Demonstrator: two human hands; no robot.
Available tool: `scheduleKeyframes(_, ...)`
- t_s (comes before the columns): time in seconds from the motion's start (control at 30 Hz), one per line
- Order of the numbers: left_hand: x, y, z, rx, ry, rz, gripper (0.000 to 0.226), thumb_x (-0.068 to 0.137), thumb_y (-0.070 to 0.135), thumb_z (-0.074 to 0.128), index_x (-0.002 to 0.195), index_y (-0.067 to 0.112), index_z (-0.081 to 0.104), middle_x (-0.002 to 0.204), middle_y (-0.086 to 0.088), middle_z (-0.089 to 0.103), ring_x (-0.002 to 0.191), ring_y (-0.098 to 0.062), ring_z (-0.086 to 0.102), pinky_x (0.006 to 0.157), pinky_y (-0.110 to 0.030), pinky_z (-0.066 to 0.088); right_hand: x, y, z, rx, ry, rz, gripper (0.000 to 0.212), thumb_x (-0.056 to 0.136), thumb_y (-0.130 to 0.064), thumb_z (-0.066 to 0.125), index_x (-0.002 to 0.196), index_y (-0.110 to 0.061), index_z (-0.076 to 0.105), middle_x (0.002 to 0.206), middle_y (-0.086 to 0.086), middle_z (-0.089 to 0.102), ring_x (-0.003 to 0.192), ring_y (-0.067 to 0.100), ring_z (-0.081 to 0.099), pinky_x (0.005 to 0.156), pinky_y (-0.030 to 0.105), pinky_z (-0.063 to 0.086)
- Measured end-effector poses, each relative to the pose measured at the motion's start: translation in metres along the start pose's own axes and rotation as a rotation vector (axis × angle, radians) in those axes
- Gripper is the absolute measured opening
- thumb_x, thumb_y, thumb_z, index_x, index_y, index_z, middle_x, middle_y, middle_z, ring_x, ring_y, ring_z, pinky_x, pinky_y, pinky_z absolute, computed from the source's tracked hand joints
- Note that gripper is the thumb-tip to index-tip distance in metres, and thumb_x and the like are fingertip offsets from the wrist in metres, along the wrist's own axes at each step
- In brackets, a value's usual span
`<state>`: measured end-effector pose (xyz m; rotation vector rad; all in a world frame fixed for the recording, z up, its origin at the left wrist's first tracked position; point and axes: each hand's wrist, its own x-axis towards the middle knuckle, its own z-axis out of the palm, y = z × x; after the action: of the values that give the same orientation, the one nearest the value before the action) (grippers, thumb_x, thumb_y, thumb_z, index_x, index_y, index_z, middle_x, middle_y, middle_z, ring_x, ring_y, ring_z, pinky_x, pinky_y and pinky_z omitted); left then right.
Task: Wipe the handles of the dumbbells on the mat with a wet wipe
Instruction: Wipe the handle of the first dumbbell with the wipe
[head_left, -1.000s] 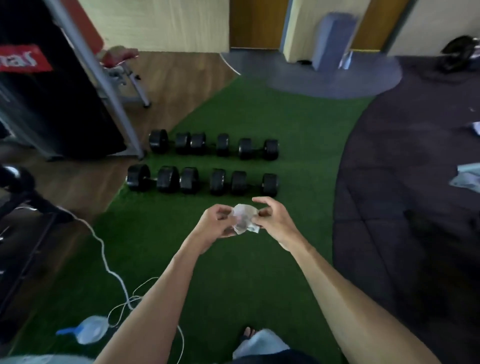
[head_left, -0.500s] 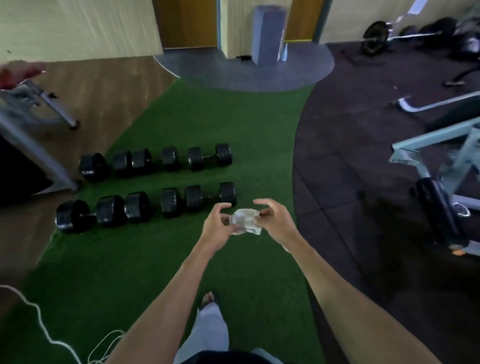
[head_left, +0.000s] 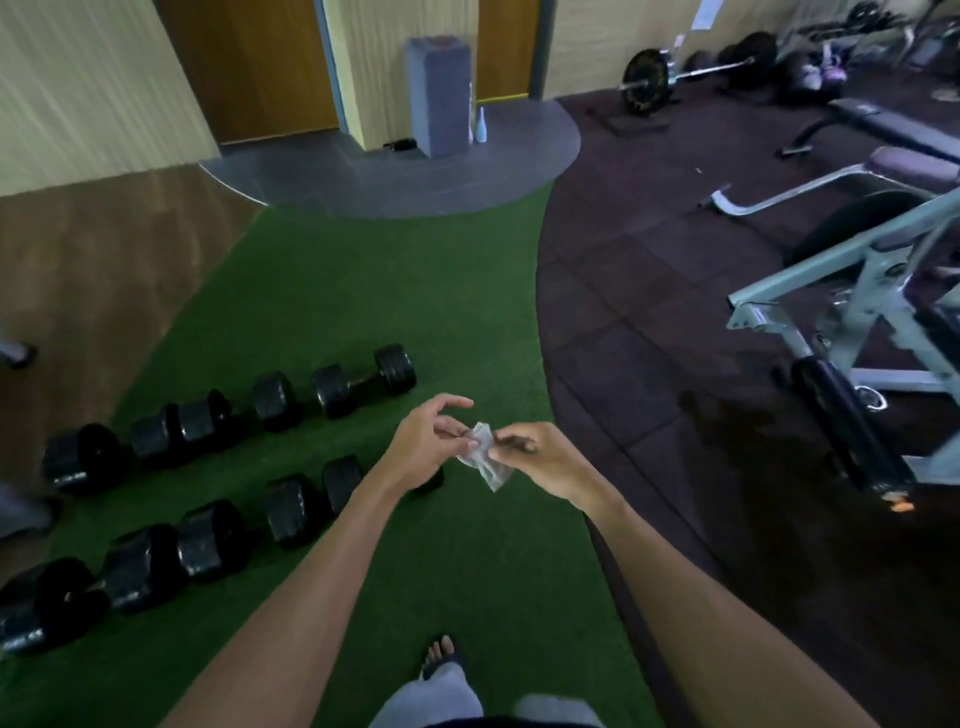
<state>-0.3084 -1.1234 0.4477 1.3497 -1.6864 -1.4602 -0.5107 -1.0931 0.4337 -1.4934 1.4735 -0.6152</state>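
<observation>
Wipe: we are pinching the wet wipe (head_left: 484, 457) between left hand (head_left: 423, 449) and right hand (head_left: 545, 462); limp, light
Dumbbells (head_left: 363, 382): heavy, we are judging handles rollable

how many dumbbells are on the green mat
6, in two rows of three: far row; near row, and one partly hidden behind the left hand.

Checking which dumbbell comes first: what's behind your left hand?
The left hand covers the right end of the nearest dumbbell; a dark edge shows past the wrist. Its handle is hidden.
</observation>
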Motion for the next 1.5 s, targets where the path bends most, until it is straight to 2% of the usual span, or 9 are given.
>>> scheduleKeyframes(0.1,0.034,0.006,-0.014,0.033,-0.031,0.016,0.045,0.084,0.018,0.080,0.123,0.022,0.059,0.097,-0.002,0.077,0.090,-0.012,0.073,0.087,-0.032,0.057,0.025,-0.003,-0.010,0.004,0.076,0.008,0.009,0.093,-0.015,0.072,0.090,-0.008,0.076,0.071,-0.008,0.069,0.057,-0.002,0.057,0.058,0.017,0.042)
scheduleKeyframes(0.2,0.064,0.008,-0.018,0.117,-0.015,0.071,0.042,0.086,0.026,0.077,0.124,0.025,0.061,0.109,-0.001,0.070,0.094,-0.014,0.070,0.087,-0.029,0.058,0.048,-0.003,-0.025,-0.043,0.119,0.031,0.012,0.093,-0.014,0.071,0.085,-0.007,0.076,0.060,-0.011,0.059,0.046,-0.003,0.046,0.050,0.013,0.032)
scheduleKeyframes(0.4,0.133,0.033,-0.003,0.234,-0.288,0.128,0.029,0.094,0.024,0.067,0.123,0.029,0.067,0.122,0.014,0.064,0.110,0.006,0.059,0.087,-0.013,0.045,0.094,0.010,-0.071,-0.126,0.089,0.025,0.012,0.094,-0.016,0.070,0.088,-0.008,0.076,0.069,-0.006,0.066,0.061,0.008,0.055,0.059,0.026,0.040)
scheduleKeyframes(0.57,0.206,0.036,0.019,0.120,-0.232,-0.004,0.014,0.094,0.020,0.068,0.107,0.018,0.071,0.105,-0.005,0.072,0.098,-0.020,0.070,0.093,-0.037,0.057,0.134,0.032,-0.130,0.014,0.096,0.063,0.009,0.091,-0.013,0.073,0.094,-0.006,0.078,0.060,-0.012,0.065,0.054,-0.003,0.054,0.058,0.019,0.042)
scheduleKeyframes(0.77,0.287,0.058,0.058,-0.084,-0.213,-0.101,0.030,0.096,0.017,0.065,0.126,0.017,0.061,0.119,-0.013,0.066,0.111,-0.025,0.065,0.094,-0.033,0.056,0.190,0.058,-0.214,0.035,-0.055,0.111,0.011,0.092,-0.008,0.070,0.083,-0.013,0.075,0.064,-0.007,0.065,0.057,0.003,0.055,0.059,0.024,0.045)
scheduleKeyframes(0.9,0.335,0.084,0.082,0.044,-0.297,-0.097,0.035,0.096,0.026,0.064,0.131,0.027,0.062,0.121,0.000,0.064,0.109,-0.014,0.063,0.086,-0.022,0.050,0.223,0.069,-0.267,-0.043,-0.117,0.105,0.014,0.097,-0.010,0.062,0.088,-0.011,0.073,0.072,-0.003,0.064,0.067,0.009,0.057,0.065,0.029,0.048)
scheduleKeyframes(1.1,0.378,0.100,0.105,0.079,-0.149,-0.115,0.031,0.094,0.038,0.065,0.108,0.011,0.069,0.103,-0.006,0.071,0.087,-0.010,0.066,0.083,-0.026,0.051,0.257,0.087,-0.314,-0.074,-0.139,0.104,0.020,0.095,-0.029,0.066,0.089,-0.010,0.071,0.074,0.001,0.061,0.067,0.015,0.054,0.062,0.034,0.045)
scheduleKeyframes(1.27,0.399,0.104,0.112,0.006,-0.007,-0.122,0.029,0.094,0.038,0.066,0.088,0.010,0.061,0.076,0.001,0.047,0.068,-0.009,0.047,0.070,-0.024,0.043,0.276,0.094,-0.330,0.009,-0.110,0.103,0.017,0.091,-0.023,0.073,0.089,-0.007,0.073,0.067,0.002,0.064,0.068,0.018,0.052,0.064,0.034,0.041)
scheduleKeyframes(1.5,0.418,0.097,0.106,-0.269,0.062,-0.162,0.019,0.090,0.013,0.072,0.104,0.004,0.064,0.095,-0.006,0.074,0.085,-0.015,0.069,0.083,-0.031,0.058,0.307,0.090,-0.343,0.137,-0.157,0.102,0.011,0.096,-0.008,0.066,0.100,-0.003,0.075,0.087,0.015,0.078,0.080,0.019,0.069,0.067,0.027,0.047)
